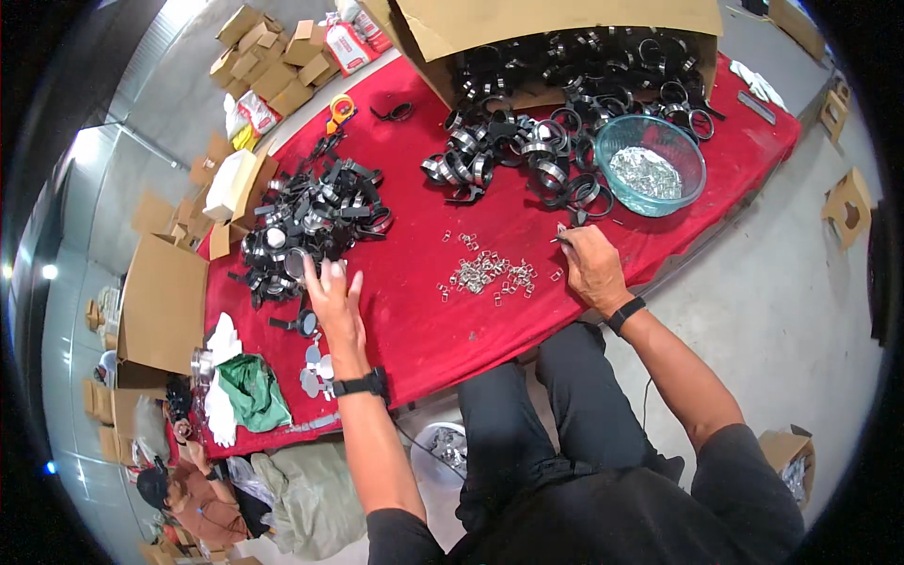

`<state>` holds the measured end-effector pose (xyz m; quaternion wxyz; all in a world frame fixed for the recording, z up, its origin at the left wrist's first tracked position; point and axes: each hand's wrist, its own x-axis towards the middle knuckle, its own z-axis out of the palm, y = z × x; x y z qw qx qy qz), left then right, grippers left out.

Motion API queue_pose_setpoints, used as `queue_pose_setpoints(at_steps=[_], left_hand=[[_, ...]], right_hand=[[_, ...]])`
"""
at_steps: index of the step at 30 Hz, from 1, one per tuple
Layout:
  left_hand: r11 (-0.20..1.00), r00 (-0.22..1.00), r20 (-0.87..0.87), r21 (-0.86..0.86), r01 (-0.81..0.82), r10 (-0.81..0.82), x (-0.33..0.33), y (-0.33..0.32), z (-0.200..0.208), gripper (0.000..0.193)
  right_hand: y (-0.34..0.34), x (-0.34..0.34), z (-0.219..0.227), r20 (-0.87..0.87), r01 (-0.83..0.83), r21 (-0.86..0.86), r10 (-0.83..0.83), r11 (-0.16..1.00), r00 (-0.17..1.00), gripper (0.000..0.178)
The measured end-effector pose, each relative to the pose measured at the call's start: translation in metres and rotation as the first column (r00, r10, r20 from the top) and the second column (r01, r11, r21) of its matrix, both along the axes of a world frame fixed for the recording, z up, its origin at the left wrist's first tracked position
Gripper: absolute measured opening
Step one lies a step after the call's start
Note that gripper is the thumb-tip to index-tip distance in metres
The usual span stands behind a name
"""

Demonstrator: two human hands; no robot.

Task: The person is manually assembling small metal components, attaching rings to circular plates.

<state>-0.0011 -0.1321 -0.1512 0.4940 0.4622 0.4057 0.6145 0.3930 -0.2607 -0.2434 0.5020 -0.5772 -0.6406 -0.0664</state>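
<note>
My left hand (334, 306) is at the near edge of a heap of black ring-shaped parts with metal bands (325, 207). Its fingers are stretched out and apart; whether they touch a part there I cannot tell. To the right, my right hand (595, 268) is closed in a pinch low over the red cloth (414, 325). A small dark tip shows at its fingertips, too small to name. Between the hands lies a scatter of small silvery metal clips (485, 273). Beyond my right hand stands a teal plastic basket (695, 174) holding many small metal pieces.
A large cardboard box (556, 21) spills more black rings (471, 155) onto the far table. Yellow tape (341, 111) lies far left, white gloves (758, 87) far right. A green cloth (252, 394) and grey discs (315, 372) are near left. Another person (202, 499) sits at lower left.
</note>
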Motion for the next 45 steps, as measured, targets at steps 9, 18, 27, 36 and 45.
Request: queue_pose_setpoints(at_steps=[9, 18, 27, 36, 45], left_hand=[[0.843, -0.051, -0.868, 0.492, -0.217, 0.493, -0.144, -0.083, -0.052, 0.047], [0.952, 0.102, -0.969, 0.197, -0.233, 0.225, -0.195, -0.102, -0.096, 0.043], [0.941, 0.128, -0.947, 0.262, -0.215, 0.293, -0.183, -0.116, -0.074, 0.046], [0.975, 0.190, -0.973, 0.093, -0.202, 0.132, -0.202, -0.126, -0.076, 0.041], [0.973, 0.205, -0.963, 0.135, -0.188, 0.173, -0.206, -0.135, -0.080, 0.048]], right_hand=[[-0.039, 0.056, 0.002, 0.290, 0.270, -0.115, -0.227, 0.956, 0.930, 0.041], [-0.011, 0.047, 0.030, 0.251, 0.273, -0.028, -0.258, 0.962, 0.933, 0.042], [0.041, 0.039, 0.048, 0.209, 0.170, -0.309, -0.107, 0.936, 0.972, 0.023], [0.083, 0.074, 0.062, -0.389, 0.356, -0.214, -0.414, 0.910, 0.823, 0.030], [0.031, -0.049, 0.057, -0.996, -0.492, -0.090, -0.068, 0.866, 0.062, 0.036]])
